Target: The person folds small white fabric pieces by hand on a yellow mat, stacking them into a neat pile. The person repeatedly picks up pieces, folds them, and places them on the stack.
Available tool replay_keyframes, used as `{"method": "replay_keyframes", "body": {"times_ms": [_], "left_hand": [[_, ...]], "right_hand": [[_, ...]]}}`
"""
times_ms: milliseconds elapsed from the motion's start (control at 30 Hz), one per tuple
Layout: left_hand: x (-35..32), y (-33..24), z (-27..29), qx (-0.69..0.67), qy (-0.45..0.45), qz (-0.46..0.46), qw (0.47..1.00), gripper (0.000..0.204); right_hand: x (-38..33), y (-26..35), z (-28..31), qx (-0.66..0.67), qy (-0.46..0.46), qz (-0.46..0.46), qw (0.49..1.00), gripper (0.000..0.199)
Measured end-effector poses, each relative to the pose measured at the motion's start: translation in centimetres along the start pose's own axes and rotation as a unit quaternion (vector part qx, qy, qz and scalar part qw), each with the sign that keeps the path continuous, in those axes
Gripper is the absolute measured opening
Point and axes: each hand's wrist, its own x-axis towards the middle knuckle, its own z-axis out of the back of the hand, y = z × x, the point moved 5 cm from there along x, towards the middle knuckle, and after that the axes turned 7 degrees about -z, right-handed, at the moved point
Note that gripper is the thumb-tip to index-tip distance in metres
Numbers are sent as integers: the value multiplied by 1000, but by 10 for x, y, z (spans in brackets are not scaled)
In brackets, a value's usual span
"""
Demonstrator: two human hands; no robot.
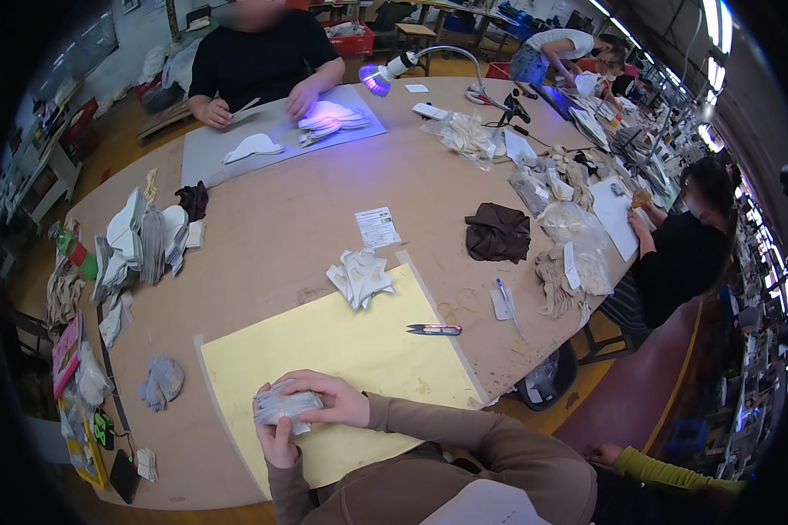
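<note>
Both hands [302, 411] clasp grey stack [284, 405] over yellow sheet [341, 350].

Pale yellow sheet [341, 350] under grey-white stacked pieces [285, 406]; dark brown cloth [497, 233]; violet lamp [376, 79] glow; brown sleeves.

We see a white printed label card [378, 227] mid-table, clear plastic bags [578, 236] at the right edge, and a pink packet [65, 354] far left.

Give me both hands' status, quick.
Left hand: closed on the stack of grey cut pieces, from below.
Right hand: closed on the same stack, from above.
</note>
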Motion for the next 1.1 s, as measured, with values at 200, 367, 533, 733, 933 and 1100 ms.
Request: {"method": "replay_keyframes", "body": {"times_ms": [200,367,533,733,933,1100], "left_hand": [[1,5,2,-25,28,13,999,67],[-2,6,7,-39,0,33,999,70],[8,11,16,-46,10,57,997,69],[51,12,7,-75,144,136,977,72],[47,37,14,-70,198,137,968,69],[40,45,19,-121,240,170,948,63]], "right_hand": [[2,-7,3,-23,5,29,999,43],[1,-7,0,-15,-2,14,1000,44],[1,7,1,-215,-28,53,975,44],[2,28,17,-303,-85,125,941,30],[3,15,26,-337,-101,161,922,14],[-3,16,22,-413,-137,246,866,7]]}}
